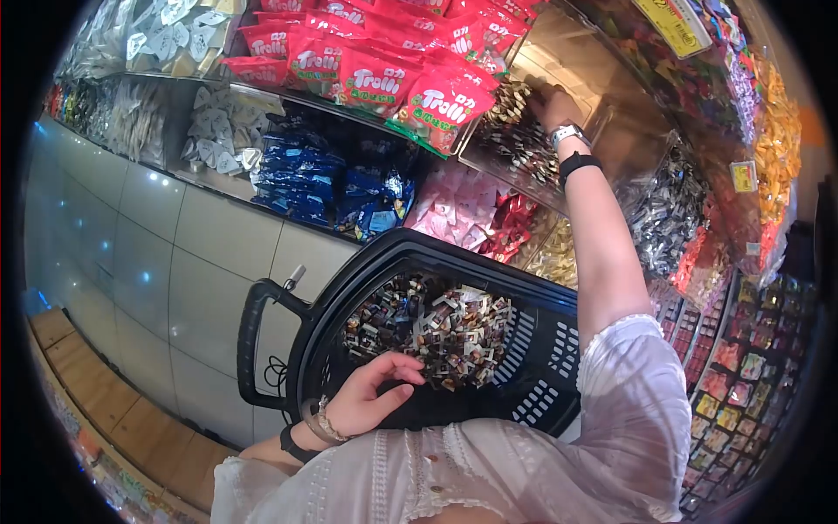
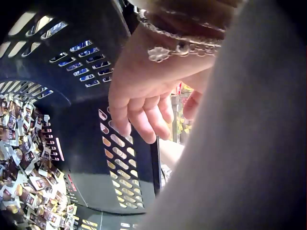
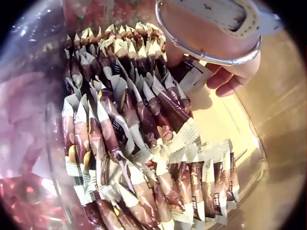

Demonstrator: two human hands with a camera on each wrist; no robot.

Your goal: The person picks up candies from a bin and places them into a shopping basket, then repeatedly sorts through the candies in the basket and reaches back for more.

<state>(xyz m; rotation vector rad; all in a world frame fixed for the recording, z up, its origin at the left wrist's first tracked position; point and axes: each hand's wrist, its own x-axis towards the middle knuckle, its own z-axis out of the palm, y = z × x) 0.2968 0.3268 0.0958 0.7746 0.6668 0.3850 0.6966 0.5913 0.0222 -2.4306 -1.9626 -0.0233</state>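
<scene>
Wrapped candies [image 3: 150,114]: distinct rows are shown only by right-wrist view.
Right hand [image 1: 553,106]: seen inside bin [image 3: 228,120]; grip cannot be told.
Left hand [image 1: 371,397]: seen relaxed over basket [image 1: 436,247].

We look down from head; left wrist looks close into shared shopping basket [image 2: 81,124], right into shared candy bin [image 3: 230,128].

Red Trolli bags [image 1: 371,79] above blue packets [image 1: 301,175], yellow price tag [image 1: 674,24] at upper right.
</scene>
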